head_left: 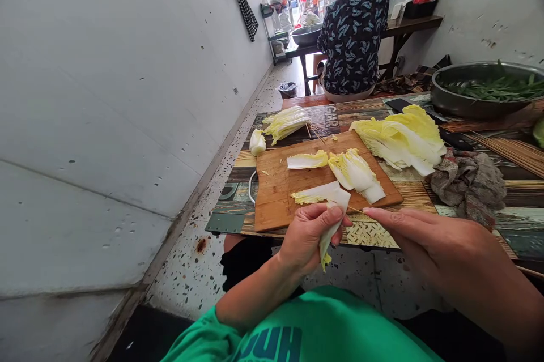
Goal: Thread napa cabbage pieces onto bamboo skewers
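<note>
My left hand [312, 233] is closed around a strip of napa cabbage leaf [339, 196], whose pale stem points up and whose yellow frill hangs below the fingers. Pinched in my right hand [429, 243] is a thin wooden skewer [356, 211]; its far end meets the cabbage strip, and how deep it goes is hidden. Just behind the hands lies a wooden cutting board [276, 203]. On it rest a cut leaf strip [312, 195], another strip [306, 160] and a small pile of cut leaves [356, 172].
Left behind the board are skewered cabbage pieces [287, 123] and a cabbage stub [257, 142]. To the right are large cabbage leaves [403, 138], a crumpled cloth [470, 186], a knife [454, 139], loose skewers [514, 152] and a metal bowl of greens [442, 96]. A person [355, 39] sits beyond.
</note>
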`<state>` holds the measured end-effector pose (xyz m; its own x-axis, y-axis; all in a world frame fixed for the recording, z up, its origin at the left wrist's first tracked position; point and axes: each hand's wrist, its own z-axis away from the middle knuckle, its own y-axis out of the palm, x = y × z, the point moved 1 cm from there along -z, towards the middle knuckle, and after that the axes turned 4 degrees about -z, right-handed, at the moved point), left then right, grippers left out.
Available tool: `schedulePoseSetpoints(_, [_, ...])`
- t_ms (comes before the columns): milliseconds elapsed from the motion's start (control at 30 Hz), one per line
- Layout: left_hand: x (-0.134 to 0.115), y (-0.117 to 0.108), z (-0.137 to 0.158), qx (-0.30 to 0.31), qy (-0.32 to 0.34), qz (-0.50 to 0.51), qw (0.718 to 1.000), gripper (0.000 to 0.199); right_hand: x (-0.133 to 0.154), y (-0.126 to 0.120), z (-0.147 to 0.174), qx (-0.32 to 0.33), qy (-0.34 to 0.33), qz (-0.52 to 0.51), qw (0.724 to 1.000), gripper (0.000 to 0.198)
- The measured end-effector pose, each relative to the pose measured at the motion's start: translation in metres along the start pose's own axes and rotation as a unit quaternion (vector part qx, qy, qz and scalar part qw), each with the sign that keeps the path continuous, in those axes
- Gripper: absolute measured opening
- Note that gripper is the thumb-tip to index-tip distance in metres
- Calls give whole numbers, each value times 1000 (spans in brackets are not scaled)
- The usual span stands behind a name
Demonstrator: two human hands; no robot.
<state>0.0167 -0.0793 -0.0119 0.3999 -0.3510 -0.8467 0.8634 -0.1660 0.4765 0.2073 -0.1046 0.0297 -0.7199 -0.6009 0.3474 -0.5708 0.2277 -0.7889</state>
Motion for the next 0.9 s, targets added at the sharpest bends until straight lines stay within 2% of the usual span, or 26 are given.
schedulePoseSetpoints(133, [1, 6, 1, 5, 2, -14, 1000, 36, 1, 3, -3, 9, -25, 11, 1000, 37])
schedulePoseSetpoints(333, [-1, 2, -1, -27, 22, 19, 999, 40, -4, 6, -2, 2, -35, -12, 999, 34])
schedulePoseSetpoints(467, [2, -4, 1, -28, 11, -31, 999, 33, -4, 12, 4, 0, -43, -39, 998, 31])
schedulePoseSetpoints(567, [11, -3, 5, -19, -22, -65, 997, 34, -2, 20, 14, -3, -20, -63, 998, 25])
schedulePoseSetpoints(667, [21, 1, 7, -10, -60, -66, 996, 37, -2, 27, 25, 20, 35, -92, 995, 24])
schedulePoseSetpoints(767, [26, 2, 4, -27, -50, -60, 997, 38, -6, 30, 34, 2, 72, -93, 993, 21])
schedulePoseSetpoints(900, [28, 2, -4, -14, -37, -81, 996, 37, -14, 32, 37, -16, 58, -107, 992, 22])
